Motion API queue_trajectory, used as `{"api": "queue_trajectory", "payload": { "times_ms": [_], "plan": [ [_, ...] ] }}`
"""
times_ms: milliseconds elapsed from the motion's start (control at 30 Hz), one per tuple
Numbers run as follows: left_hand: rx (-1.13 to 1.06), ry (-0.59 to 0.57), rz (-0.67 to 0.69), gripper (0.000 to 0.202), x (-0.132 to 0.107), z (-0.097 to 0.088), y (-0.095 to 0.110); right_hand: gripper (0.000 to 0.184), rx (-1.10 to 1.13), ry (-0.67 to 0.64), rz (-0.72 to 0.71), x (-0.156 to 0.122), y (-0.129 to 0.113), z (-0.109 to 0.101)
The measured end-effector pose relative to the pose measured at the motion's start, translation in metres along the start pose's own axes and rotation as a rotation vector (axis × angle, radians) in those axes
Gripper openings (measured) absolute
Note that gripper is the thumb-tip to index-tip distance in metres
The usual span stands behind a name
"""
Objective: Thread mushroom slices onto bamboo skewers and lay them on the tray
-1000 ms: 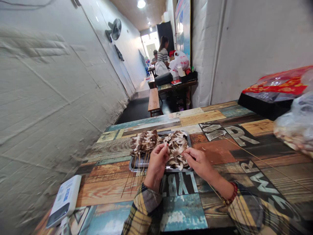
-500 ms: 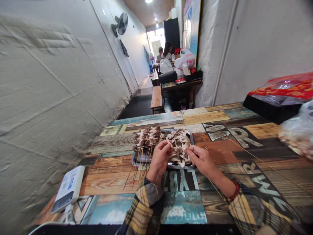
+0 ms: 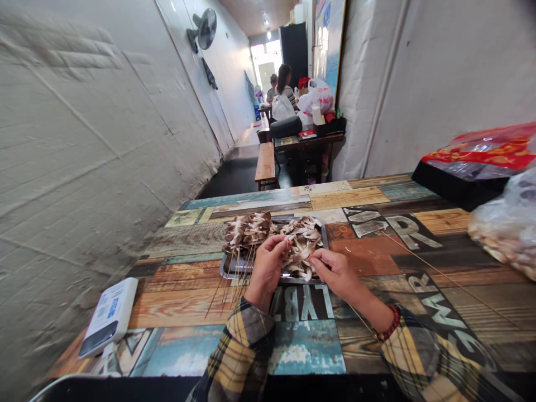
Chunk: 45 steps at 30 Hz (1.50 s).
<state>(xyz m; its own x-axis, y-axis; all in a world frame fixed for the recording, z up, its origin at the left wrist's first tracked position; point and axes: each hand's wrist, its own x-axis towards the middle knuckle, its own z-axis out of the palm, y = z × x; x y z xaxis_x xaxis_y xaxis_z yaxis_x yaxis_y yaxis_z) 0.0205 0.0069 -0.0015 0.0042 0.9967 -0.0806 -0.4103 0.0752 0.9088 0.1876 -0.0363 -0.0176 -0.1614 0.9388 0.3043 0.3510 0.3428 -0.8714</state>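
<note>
A metal tray (image 3: 229, 272) lies on the table in front of me, with loose oyster mushrooms (image 3: 307, 228) on its right half. On its left side are several bunches of skewered mushrooms (image 3: 248, 230), their thin sticks pointing towards me. Over the loose pile, my left hand (image 3: 268, 271) is closed, pinching an oyster mushroom between thumb and fingers. My right hand (image 3: 341, 276) is closed just to its right, fingertips at a pale mushroom piece. A bamboo skewer (image 3: 363, 319) runs back under that hand towards the wrist; its tip is hidden among the mushrooms.
A single skewer (image 3: 444, 275) lies across the table's right side. Farther right are a clear bag of pale pieces (image 3: 508, 229) and a black box with red packaging (image 3: 464, 181). A white device (image 3: 109, 317) stands at left. People sit farther back, past a bench (image 3: 266, 163).
The view has shifted slightly. My right hand has come a little closer to my left hand, and both stay over the loose mushrooms.
</note>
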Motion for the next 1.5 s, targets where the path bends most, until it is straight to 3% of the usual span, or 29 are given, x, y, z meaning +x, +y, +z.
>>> {"api": "queue_trajectory", "payload": {
  "times_ms": [333, 700, 1133, 1500],
  "plan": [
    [0.054, 0.016, -0.007, 0.026, -0.0025, 0.0008, 0.0, 0.027, -0.011, -0.024, -0.001, -0.0009, 0.001, 0.0042],
    [-0.047, -0.006, -0.059, 0.022, -0.0056, 0.0021, 0.0024, 0.027, -0.037, -0.034, 0.014, -0.0018, 0.0029, 0.0059],
    [0.025, 0.035, 0.046, 0.024, -0.0033, 0.0022, 0.0, 0.029, -0.038, -0.041, -0.001, -0.0015, 0.0055, 0.0074],
    [0.243, 0.021, 0.167, 0.017, -0.0071, 0.001, 0.0008, 0.03, -0.042, -0.021, -0.006, -0.0011, 0.0052, 0.0072]
  ]
}}
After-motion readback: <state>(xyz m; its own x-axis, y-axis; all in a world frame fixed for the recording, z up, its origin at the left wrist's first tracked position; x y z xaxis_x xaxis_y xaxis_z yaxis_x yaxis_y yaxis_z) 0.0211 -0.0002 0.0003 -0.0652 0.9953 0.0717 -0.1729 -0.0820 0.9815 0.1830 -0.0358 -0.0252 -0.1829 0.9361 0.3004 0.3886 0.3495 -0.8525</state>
